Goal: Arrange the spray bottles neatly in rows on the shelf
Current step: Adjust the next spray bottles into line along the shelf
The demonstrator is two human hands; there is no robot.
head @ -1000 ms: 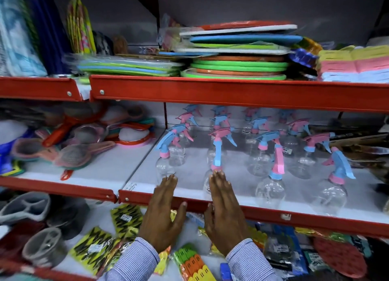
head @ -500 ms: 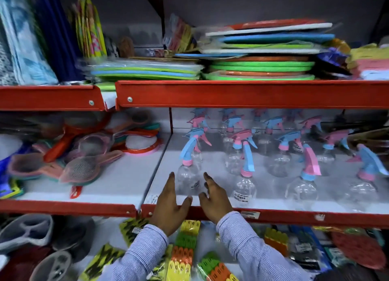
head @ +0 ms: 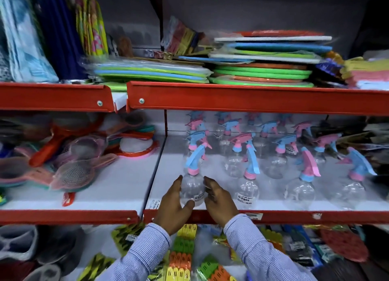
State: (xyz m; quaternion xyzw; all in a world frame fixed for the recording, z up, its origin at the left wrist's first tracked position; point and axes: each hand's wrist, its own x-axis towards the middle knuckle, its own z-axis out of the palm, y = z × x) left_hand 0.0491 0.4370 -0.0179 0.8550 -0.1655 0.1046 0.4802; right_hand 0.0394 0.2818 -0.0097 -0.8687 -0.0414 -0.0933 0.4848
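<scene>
Several clear round spray bottles with pink and blue trigger heads stand in rows on the white middle shelf [head: 221, 171]. The front-left bottle [head: 192, 188], blue trigger on a pink collar, stands near the red front lip. My left hand [head: 173, 205] cups its left side and my right hand [head: 219, 200] cups its right side, so both hands grip it. To its right stand a second front bottle [head: 248, 191], a third [head: 301, 193] and a fourth [head: 353, 191]. More bottles fill the rows behind.
A red shelf lip [head: 294, 216] runs along the front. Plastic strainers [head: 73, 173] lie on the left shelf section. Foam mats [head: 261, 72] are stacked on the shelf above. Packaged clips [head: 185, 251] lie on the shelf below, under my sleeves.
My hands moved from the shelf's front edge up around the front-left bottle and closed on its sides. The camera view shifted left and closer.
</scene>
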